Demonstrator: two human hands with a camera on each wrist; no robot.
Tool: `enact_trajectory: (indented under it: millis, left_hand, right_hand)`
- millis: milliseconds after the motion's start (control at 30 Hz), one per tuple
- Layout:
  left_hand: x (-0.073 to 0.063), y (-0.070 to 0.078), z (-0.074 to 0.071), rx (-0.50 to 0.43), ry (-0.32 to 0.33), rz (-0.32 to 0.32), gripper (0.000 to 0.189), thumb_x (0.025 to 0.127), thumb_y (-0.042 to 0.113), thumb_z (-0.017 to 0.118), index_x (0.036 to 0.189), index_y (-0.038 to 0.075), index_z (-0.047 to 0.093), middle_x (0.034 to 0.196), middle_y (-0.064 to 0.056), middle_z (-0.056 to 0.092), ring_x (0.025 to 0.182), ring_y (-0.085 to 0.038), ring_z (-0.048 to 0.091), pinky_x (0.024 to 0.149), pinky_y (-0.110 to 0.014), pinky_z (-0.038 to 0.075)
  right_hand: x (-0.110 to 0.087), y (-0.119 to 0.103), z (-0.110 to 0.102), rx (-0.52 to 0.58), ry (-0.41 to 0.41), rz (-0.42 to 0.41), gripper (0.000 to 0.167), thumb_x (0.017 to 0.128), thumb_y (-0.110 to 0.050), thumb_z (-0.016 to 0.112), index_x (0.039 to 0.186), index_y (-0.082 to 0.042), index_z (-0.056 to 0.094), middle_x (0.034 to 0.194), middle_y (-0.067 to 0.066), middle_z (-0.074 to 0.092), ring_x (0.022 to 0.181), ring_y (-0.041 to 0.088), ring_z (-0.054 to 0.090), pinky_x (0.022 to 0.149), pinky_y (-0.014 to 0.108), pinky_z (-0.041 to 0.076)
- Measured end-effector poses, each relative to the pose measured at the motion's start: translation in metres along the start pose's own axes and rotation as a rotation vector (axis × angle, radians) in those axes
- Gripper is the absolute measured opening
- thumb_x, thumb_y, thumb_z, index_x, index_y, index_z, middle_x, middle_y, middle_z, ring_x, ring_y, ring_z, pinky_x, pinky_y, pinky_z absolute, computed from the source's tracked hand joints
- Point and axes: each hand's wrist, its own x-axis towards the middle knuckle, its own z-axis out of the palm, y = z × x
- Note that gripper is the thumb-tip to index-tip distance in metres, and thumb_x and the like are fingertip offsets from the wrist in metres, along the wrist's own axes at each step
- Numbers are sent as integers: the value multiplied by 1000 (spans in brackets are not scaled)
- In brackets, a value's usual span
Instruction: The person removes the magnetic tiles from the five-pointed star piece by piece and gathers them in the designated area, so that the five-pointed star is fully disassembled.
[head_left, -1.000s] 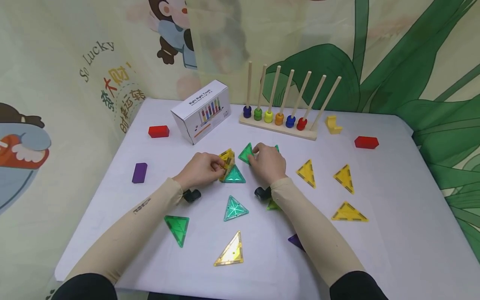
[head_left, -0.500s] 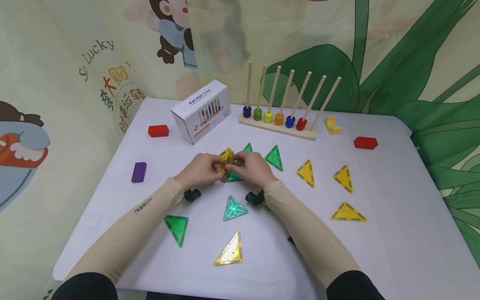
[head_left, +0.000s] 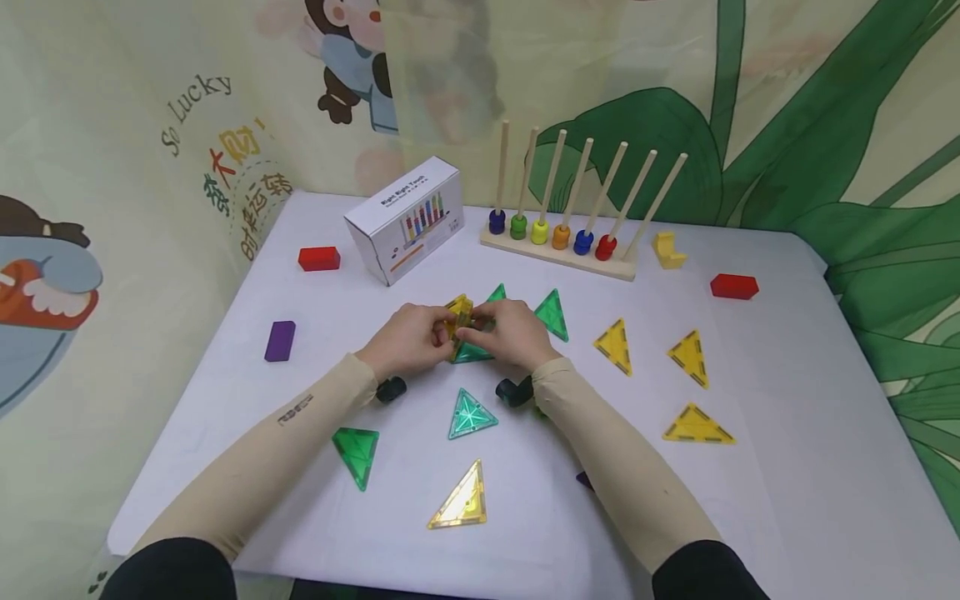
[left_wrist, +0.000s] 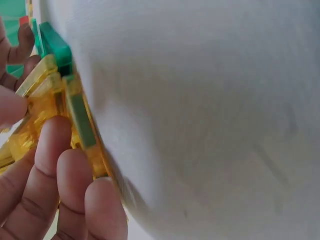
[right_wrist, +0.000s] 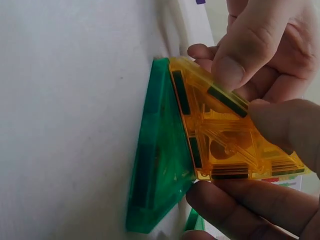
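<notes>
Upright yellow triangular magnetic tiles (right_wrist: pixel 225 145) lean together at the middle of the table. My left hand (head_left: pixel 411 340) holds them from the left, fingertips along their sides. From the right, my right hand (head_left: pixel 516 335) pinches a yellow tile between thumb and fingers. A green triangular magnetic tile (right_wrist: pixel 150 165) touches the lower edge of the yellow ones, low against the table. Just behind the right hand lies another green tile (head_left: pixel 498 292), partly hidden. My fingers cover much of the yellow tiles, so their number is unclear.
Loose yellow tiles (head_left: pixel 615 346) lie on the right, with green tiles (head_left: pixel 552 315) behind and a teal one (head_left: pixel 471 415) nearer me. At the back stand a white box (head_left: pixel 405 218) and a wooden peg rack (head_left: pixel 558 250). Red blocks (head_left: pixel 318 258) and a purple block (head_left: pixel 280 341) lie outward.
My right hand has moved left from the green tile at the back to the yellow tiles and now pinches one. The left hand has kept its hold there.
</notes>
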Motion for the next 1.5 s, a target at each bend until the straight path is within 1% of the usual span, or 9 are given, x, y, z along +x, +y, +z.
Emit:
enact_trajectory:
  millis: [167,333,533,733,833,1000,1167,1300,1500]
  left_hand:
    - [2,1,3,35,65,34,42,86,13,69,127,0,69,83,-4,69,74,-17,61,69,-29,52]
    - [4,-4,0,84,146,30,32,86,10,69,116,2,75,97,-10,76,90,-23,68,88,-41,60]
    - [9,-8,-5,107,131,0,25,91,11,70,113,2,78,103,-13,78,98,-26,70,98,-45,58]
    - [21,-7,-6,113,129,-11,27,96,16,69,118,2,76,106,-14,78,101,-27,70,102,-46,56]
    - [21,-5,-9,110,143,-22,28,95,21,71,117,3,75,102,-12,77,95,-25,69,95,-42,58]
    - [10,5,-18,51,210,-41,28,96,37,70,107,11,75,88,-5,73,79,-21,63,70,-32,52]
    - [7,17,-17,-19,148,-6,39,94,52,71,102,15,77,86,-1,73,82,-19,62,68,-29,48]
    - [9,20,-12,-26,107,26,28,93,39,73,96,12,77,82,-1,74,76,-16,64,63,-25,50]
    - [5,18,-15,0,192,41,19,93,24,69,100,9,79,83,-4,76,77,-17,67,66,-26,52]
  right_hand:
    - [-1,0,-2,-11,11,-4,48,95,-49,72,131,-17,73,113,3,78,108,23,69,84,38,58]
    - [-1,1,-2,2,19,4,47,93,-47,75,129,-17,75,109,1,79,100,21,71,73,31,56]
    - [-5,5,-3,4,3,7,47,91,-45,76,128,-17,75,104,-1,78,89,16,68,66,25,51]
    - [-11,7,-5,18,4,25,45,89,-45,79,123,-16,77,99,-2,78,86,14,65,70,27,51]
    - [-14,7,-4,22,14,38,46,89,-47,79,123,-15,77,101,-1,78,89,16,66,76,30,53]
    - [-18,7,-4,-18,54,42,47,91,-49,76,124,-16,77,107,0,79,95,18,69,79,34,57]
    - [-22,2,-3,-73,109,-13,44,92,-49,75,123,-17,77,110,1,78,99,20,70,83,38,59]
    - [-23,-1,2,-75,107,-50,40,94,-46,74,123,-18,77,112,0,77,103,21,69,89,39,59]
    - [-21,4,5,14,49,24,42,95,-36,76,132,-17,70,113,0,75,101,19,67,90,37,57]
